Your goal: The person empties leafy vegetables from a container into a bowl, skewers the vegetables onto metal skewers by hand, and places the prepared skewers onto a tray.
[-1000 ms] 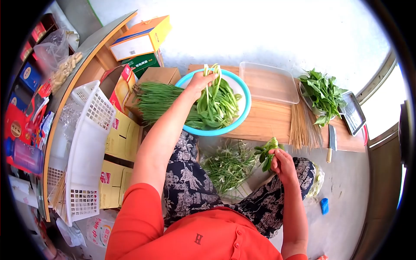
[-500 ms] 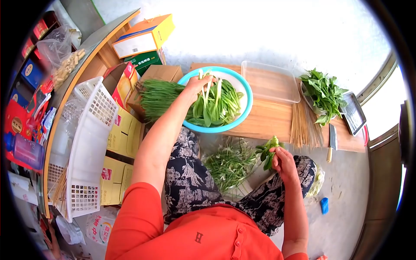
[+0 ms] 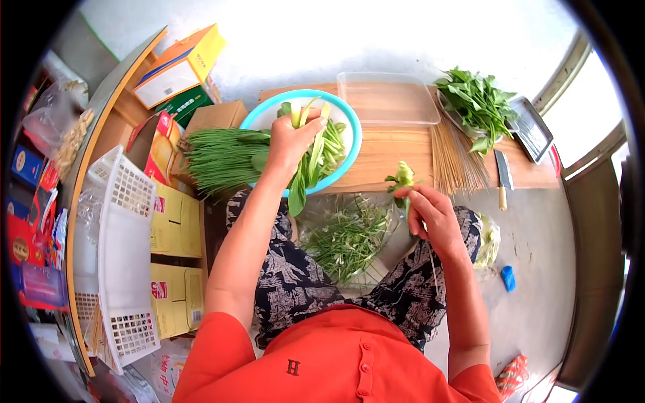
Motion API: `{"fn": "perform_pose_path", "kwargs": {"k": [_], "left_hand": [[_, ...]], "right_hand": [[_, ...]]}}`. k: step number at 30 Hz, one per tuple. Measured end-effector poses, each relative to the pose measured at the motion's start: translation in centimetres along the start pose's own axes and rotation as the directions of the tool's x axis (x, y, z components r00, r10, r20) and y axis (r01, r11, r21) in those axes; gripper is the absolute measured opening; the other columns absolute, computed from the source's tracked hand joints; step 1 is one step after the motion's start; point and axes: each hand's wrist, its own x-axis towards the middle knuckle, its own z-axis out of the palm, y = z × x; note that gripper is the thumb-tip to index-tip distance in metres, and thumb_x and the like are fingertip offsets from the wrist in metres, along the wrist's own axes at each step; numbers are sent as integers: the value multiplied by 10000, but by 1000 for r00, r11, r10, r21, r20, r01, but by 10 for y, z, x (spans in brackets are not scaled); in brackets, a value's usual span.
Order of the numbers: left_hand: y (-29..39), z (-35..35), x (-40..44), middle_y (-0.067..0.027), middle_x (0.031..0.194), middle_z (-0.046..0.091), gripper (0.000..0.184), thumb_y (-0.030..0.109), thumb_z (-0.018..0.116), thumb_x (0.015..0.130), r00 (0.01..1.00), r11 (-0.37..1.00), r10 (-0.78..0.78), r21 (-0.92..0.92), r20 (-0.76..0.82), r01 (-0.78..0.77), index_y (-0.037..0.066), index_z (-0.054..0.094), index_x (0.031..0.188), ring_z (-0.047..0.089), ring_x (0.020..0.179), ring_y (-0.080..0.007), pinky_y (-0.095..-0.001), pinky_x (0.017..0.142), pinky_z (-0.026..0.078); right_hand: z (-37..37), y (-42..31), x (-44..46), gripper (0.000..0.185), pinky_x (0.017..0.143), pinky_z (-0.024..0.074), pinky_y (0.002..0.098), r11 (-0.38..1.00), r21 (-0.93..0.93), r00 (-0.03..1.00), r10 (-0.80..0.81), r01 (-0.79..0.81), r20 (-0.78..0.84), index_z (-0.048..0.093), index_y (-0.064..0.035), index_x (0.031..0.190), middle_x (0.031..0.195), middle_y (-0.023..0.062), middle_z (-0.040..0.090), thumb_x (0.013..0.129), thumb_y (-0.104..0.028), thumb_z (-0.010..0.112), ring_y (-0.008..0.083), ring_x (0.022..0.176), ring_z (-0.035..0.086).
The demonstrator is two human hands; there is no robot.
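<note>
My left hand [image 3: 293, 140] is closed on several leafy green stalks [image 3: 314, 161], lifted at the right side of a blue-rimmed basin [image 3: 356, 144]. More greens [image 3: 334, 144] lie in that basin, and a thick bundle of Chinese chives [image 3: 225, 158] sits along its left edge. Over my right knee, my right hand [image 3: 433, 218] pinches a small bunch of leafy greens [image 3: 404, 176], pale stem ends upward. A thin pale stick [image 3: 433, 269] shows below this hand, apparently a skewer.
A wooden board [image 3: 386, 161] bears a clear plastic tray [image 3: 390, 101], bamboo skewers [image 3: 457, 158], a bowl of leafy greens [image 3: 477, 107], a dark tray [image 3: 531, 127] and a cleaver [image 3: 502, 174]. Green trimmings [image 3: 346, 238] lie between my knees. White basket [image 3: 127, 255] and cartons [image 3: 175, 228] stand left.
My left hand has raised stalks from the pile and tilted them over the basin's near edge. My right hand has moved up with its bunch, closer to the board. The view has shifted.
</note>
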Motion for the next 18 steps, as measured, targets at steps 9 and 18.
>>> {"fn": "perform_pose_path", "kwargs": {"k": [9, 18], "left_hand": [[7, 35, -43, 3, 778, 636, 185, 93, 673, 869, 992, 992, 125, -17, 8, -125, -17, 681, 1018, 426, 554, -16, -187, 484, 312], [14, 34, -53, 24, 746, 618, 150, 68, 683, 856, 987, 987, 150, -50, -61, -153, -17, 694, 979, 449, 574, -18, -190, 504, 336]], "right_hand": [[33, -37, -7, 269, 436, 272, 196, 972, -162, 983, -161, 173, 84, 652, -7, 1039, 482, -64, 404, 988, -188, 460, 26, 420, 349], [40, -42, -12, 253, 460, 350, 232, 976, -171, 986, -115, 135, 122, 649, 3, 1026, 558, -45, 436, 969, -161, 464, 42, 493, 409]]}}
